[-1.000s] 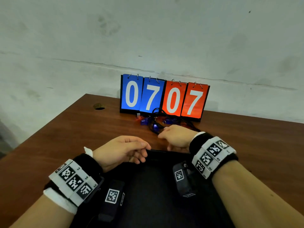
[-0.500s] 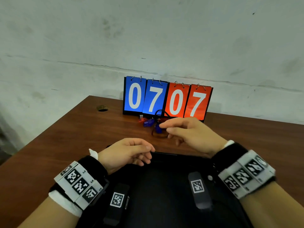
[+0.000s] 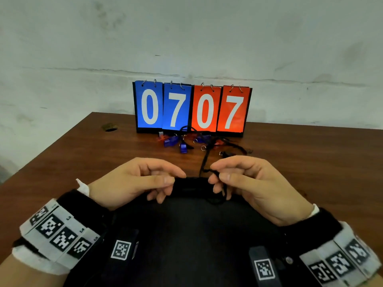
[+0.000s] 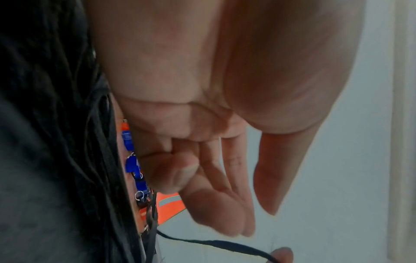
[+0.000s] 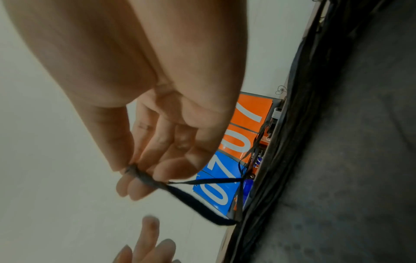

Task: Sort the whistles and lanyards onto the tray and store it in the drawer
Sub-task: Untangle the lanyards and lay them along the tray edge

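Observation:
My right hand (image 3: 217, 176) pinches a black lanyard (image 3: 205, 162) between thumb and forefinger, just above the far rim of the black tray (image 3: 192, 235). The wrist view shows the same pinch on the lanyard (image 5: 191, 194), its cord running back to the pile. Several blue whistles (image 3: 176, 142) and orange ones with key rings lie tangled with black cords in front of the scoreboard. My left hand (image 3: 172, 179) hovers beside the right, fingers loosely curled, holding nothing; the left wrist view shows its fingers (image 4: 225, 195) relaxed.
A flip scoreboard (image 3: 191, 108) reading 0707 stands at the back of the brown wooden table (image 3: 83, 154) against a white wall. A cable hole (image 3: 109, 127) sits at the back left. The table's left edge falls away to the floor.
My right hand has drawn back from the pile toward the tray, pulling a black lanyard with it. My left hand has risen slightly beside it.

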